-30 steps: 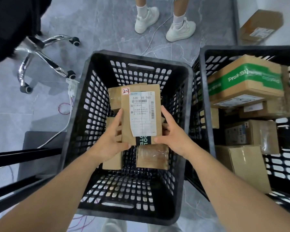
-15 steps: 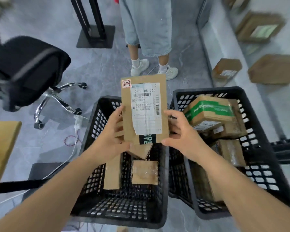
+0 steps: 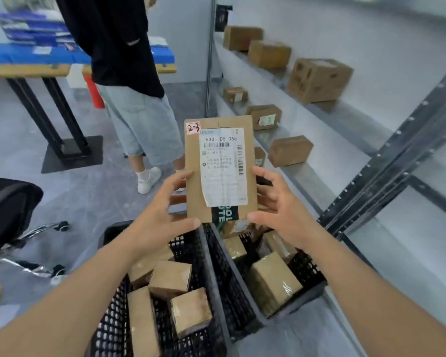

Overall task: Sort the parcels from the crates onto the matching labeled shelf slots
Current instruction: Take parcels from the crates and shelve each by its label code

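Observation:
I hold a flat brown parcel [image 3: 220, 168] upright above the crates, its white shipping label facing me and a small tag reading 2-3 at its top left corner. My left hand [image 3: 162, 217] grips its left edge, thumb on the lower front. My right hand [image 3: 276, 207] grips its right edge the same way. Below stand two black mesh crates: the left crate [image 3: 113, 328] and the right crate [image 3: 245, 302], each holding several brown boxes. The grey metal shelf [image 3: 319, 176] runs along the right wall with several boxes on its tiers.
A person in a black top and denim shorts [image 3: 139, 119] stands just beyond the parcel. A black office chair [image 3: 8, 215] is at the left. A wooden table on black legs [image 3: 31, 73] carries blue packs at the back left.
Both hands lifted the parcel out of the left crate and raised it. My view tilted up and turned right, so the shelf tiers came into sight.

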A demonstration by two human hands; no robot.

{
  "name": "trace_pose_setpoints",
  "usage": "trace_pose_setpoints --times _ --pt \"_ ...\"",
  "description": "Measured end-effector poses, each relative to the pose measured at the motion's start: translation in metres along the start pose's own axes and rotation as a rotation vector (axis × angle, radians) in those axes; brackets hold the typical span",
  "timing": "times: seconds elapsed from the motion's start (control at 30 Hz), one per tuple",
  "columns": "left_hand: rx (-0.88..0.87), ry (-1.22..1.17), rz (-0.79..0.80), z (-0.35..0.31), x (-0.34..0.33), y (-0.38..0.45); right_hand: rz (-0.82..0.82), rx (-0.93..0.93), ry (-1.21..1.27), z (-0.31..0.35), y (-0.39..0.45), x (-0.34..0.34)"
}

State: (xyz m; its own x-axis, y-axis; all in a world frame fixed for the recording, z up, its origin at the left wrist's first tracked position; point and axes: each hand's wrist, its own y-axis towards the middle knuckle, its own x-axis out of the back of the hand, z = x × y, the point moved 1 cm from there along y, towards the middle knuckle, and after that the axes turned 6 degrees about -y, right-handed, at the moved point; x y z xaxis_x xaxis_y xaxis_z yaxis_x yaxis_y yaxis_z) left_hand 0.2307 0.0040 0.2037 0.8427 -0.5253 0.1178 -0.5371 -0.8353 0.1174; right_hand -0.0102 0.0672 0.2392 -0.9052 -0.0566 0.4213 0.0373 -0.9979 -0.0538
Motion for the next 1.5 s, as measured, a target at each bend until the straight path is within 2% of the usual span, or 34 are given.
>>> trace_pose_setpoints --times 0.3,0.63,1.13,1.5 --pt "-0.234 -0.107 0.181 -0.061 -0.045 -0.003 -0.263 0.049 -0.098 0.042 -0.090 0.039" --pt "-0.340 -0.112 0.394 -0.109 -0.123 0.008 -0.533 0.054 -0.092 0.055 -0.192 0.085" --pt "-0.469 -0.155 0.681 -0.182 -0.340 0.000 -0.808 0.031 -0.041 0.031 -0.377 0.195" --pt "-0.596 -0.146 0.815 -0.239 -0.492 -0.039 -1.014 0.039 -0.184 0.017 -0.520 0.264"
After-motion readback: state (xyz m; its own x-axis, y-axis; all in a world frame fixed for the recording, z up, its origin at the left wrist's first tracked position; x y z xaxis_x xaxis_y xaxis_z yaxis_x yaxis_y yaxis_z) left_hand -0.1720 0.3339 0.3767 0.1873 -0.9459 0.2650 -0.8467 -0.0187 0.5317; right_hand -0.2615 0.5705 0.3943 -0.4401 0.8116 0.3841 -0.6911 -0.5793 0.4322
